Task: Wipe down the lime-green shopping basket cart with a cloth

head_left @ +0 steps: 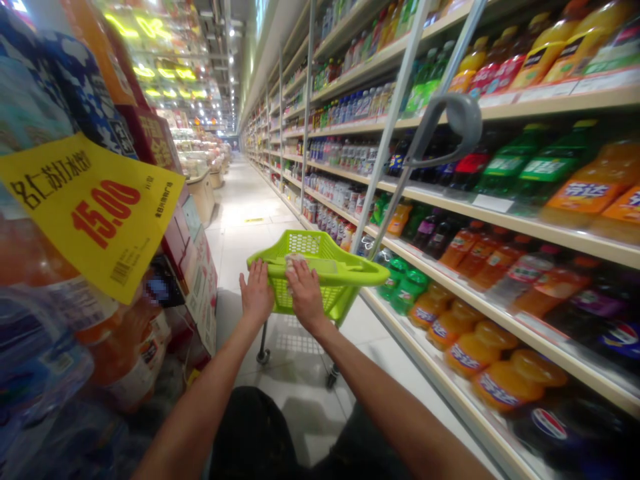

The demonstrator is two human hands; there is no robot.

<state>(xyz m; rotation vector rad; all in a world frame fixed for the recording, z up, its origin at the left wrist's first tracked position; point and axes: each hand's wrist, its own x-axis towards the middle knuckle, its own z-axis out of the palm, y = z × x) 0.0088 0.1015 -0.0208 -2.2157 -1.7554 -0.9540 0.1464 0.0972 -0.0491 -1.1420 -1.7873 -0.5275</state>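
Observation:
A lime-green shopping cart (pixel 353 272) with a perforated plastic basket stands on wheels in front of my knees. At the left part of its near rim, my left hand (pixel 257 292) grips the edge with its fingers over the top. My right hand (pixel 306 293) presses a crumpled whitish cloth (pixel 291 260) against the rim near its middle, fingers stretched over it. Part of the cloth is hidden under those fingers. From the cart's right side a metal bar rises to a grey looped handle (pixel 453 130), leaning toward the shelves.
Tall shelves (pixel 505 200) of drink bottles line the right side, with orange soda bottles (pixel 480 353) on the lowest level. On the left are stacked bottles and a yellow price sign (pixel 95 213) jutting into the aisle. A tiled floor (pixel 245 193) runs ahead.

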